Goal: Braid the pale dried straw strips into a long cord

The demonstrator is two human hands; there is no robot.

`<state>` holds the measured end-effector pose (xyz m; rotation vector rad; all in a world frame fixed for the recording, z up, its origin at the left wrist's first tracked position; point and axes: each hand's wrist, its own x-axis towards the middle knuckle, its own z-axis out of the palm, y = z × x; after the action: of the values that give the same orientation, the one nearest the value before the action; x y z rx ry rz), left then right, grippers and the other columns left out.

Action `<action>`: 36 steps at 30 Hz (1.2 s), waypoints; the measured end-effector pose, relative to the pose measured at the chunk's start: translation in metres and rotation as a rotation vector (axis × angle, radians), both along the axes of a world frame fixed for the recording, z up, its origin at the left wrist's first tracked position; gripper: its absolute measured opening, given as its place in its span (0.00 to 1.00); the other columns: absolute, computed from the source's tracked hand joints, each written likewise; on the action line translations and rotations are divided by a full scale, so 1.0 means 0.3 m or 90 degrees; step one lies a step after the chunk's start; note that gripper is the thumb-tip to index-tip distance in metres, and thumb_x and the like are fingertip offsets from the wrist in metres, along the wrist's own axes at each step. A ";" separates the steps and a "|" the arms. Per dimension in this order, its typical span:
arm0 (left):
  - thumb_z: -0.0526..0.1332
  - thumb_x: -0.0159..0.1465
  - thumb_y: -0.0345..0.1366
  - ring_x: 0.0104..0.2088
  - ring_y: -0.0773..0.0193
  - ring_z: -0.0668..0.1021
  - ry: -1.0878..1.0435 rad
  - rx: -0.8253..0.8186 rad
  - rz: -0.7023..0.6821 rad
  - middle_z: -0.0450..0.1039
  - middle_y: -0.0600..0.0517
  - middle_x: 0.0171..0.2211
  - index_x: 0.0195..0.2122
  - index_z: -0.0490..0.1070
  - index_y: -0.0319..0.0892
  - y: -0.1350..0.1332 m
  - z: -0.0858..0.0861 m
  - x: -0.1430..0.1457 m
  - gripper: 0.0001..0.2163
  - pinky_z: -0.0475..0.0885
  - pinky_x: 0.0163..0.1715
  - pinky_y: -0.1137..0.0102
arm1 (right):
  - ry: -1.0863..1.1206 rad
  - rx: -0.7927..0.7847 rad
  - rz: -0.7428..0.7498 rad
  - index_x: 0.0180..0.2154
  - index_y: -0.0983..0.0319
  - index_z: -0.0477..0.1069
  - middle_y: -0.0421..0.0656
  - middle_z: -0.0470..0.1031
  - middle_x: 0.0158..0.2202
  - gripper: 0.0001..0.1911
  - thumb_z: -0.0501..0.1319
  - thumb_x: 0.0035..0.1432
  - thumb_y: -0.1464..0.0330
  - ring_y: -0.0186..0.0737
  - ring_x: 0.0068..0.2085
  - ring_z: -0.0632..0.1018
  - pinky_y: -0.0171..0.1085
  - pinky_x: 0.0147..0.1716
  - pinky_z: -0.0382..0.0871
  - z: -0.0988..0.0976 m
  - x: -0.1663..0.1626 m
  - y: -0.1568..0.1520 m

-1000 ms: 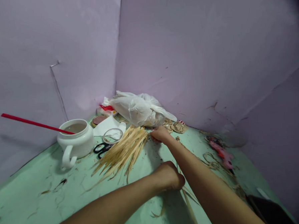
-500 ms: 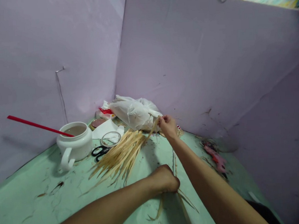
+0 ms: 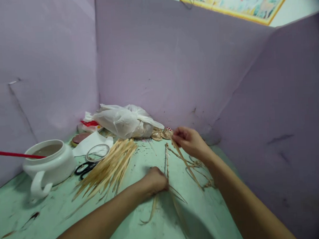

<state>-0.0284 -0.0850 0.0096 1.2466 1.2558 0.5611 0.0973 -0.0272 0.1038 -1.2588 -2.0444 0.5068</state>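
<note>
My left hand (image 3: 156, 180) is closed low over the table on a thin braided straw cord (image 3: 167, 160). The cord runs away from it toward the back, while loose strip ends (image 3: 178, 195) stick out on the near side. Farther off and to the right, my right hand (image 3: 188, 141) pinches one end of a flat straw strip (image 3: 187, 164), which hangs down toward me. Left of both hands lies a bundle of pale straw strips (image 3: 108, 168). Beneath my right wrist, more thin cord (image 3: 205, 174) lies loosely looped, partly hidden by the arm.
At left stands a white pot (image 3: 57, 166) holding liquid and a red stick (image 3: 14, 154). Black-handled scissors (image 3: 83, 169) and a clear ring (image 3: 87, 157) lie beside the bundle. A white plastic bag (image 3: 124, 121) and round woven pieces (image 3: 157, 134) rest against the purple wall (image 3: 159, 62).
My right hand has moved away from the bundle's far end toward the right, bringing a single strip with it. My left hand keeps its grip on the cord. The view has turned right.
</note>
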 end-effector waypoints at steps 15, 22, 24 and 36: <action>0.52 0.41 0.30 0.07 0.77 0.50 0.015 -0.041 -0.081 0.49 0.60 0.06 0.12 0.59 0.39 -0.002 0.038 -0.018 0.04 0.40 0.07 0.77 | -0.029 -0.321 0.056 0.24 0.65 0.71 0.38 0.67 0.16 0.08 0.55 0.44 0.70 0.29 0.19 0.65 0.28 0.18 0.53 -0.311 0.109 -0.159; 0.52 0.40 0.30 0.07 0.77 0.51 0.029 -0.048 -0.080 0.51 0.60 0.07 0.13 0.62 0.38 -0.001 0.032 -0.014 0.02 0.40 0.07 0.77 | -0.023 -0.308 0.108 0.26 0.67 0.72 0.37 0.65 0.18 0.10 0.55 0.45 0.68 0.27 0.20 0.61 0.27 0.18 0.53 -0.292 0.119 -0.166; 0.52 0.40 0.30 0.07 0.78 0.50 0.030 -0.050 -0.075 0.51 0.60 0.07 0.13 0.61 0.38 -0.001 0.031 -0.012 0.03 0.40 0.07 0.77 | -0.023 -0.320 0.108 0.26 0.67 0.72 0.37 0.64 0.18 0.10 0.55 0.45 0.68 0.27 0.20 0.61 0.27 0.18 0.52 -0.294 0.114 -0.166; 0.52 0.40 0.30 0.07 0.77 0.51 0.048 -0.053 -0.055 0.50 0.60 0.07 0.13 0.61 0.39 -0.007 0.043 -0.003 0.03 0.41 0.08 0.77 | 0.229 -0.599 0.123 0.23 0.66 0.68 0.37 0.68 0.16 0.04 0.56 0.40 0.73 0.29 0.18 0.68 0.28 0.19 0.60 -0.264 0.099 -0.184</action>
<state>-0.0294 -0.0870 0.0225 1.2553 1.2689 0.3978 0.1270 -0.0824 0.0247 -1.3090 -1.6344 1.7866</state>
